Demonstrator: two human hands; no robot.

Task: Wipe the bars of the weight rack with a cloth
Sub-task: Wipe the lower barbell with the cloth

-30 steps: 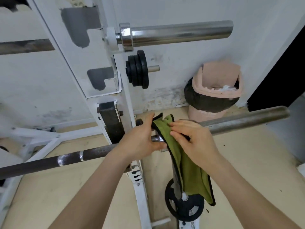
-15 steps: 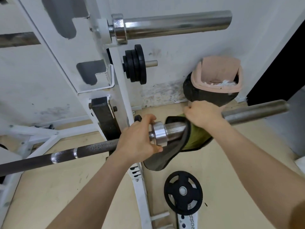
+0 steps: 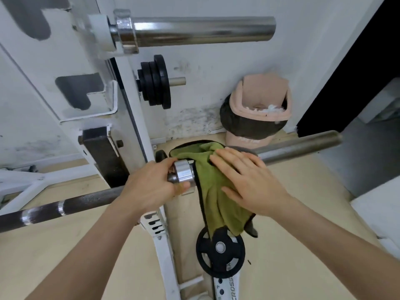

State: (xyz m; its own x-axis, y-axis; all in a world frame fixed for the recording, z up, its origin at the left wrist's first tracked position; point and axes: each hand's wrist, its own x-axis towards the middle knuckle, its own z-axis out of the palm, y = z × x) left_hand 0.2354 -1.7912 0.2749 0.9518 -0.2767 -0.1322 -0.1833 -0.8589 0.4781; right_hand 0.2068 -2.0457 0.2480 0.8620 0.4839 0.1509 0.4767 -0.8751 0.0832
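Observation:
A green cloth with a black border (image 3: 213, 191) is draped over the sleeve of the lower barbell (image 3: 303, 147), next to its chrome collar (image 3: 184, 174). My right hand (image 3: 249, 180) lies flat on the cloth with its fingers spread, pressing it onto the bar. My left hand (image 3: 149, 187) grips the bar at the collar, just left of the cloth. The dark knurled shaft of this bar (image 3: 71, 204) runs off to the left. A second, shiny barbell sleeve (image 3: 201, 29) rests higher up on the white rack (image 3: 132, 100).
Several small black plates (image 3: 154, 81) hang on a rack peg. A black plate (image 3: 219, 249) stands on a low peg beneath the cloth. A pink bin with a black liner (image 3: 257, 111) stands by the wall, behind the bar. A dark doorway opens at the right.
My right hand has slid back along the sleeve from its outer part toward the collar, and the cloth now hangs spread over the bar. My left hand keeps its grip at the collar.

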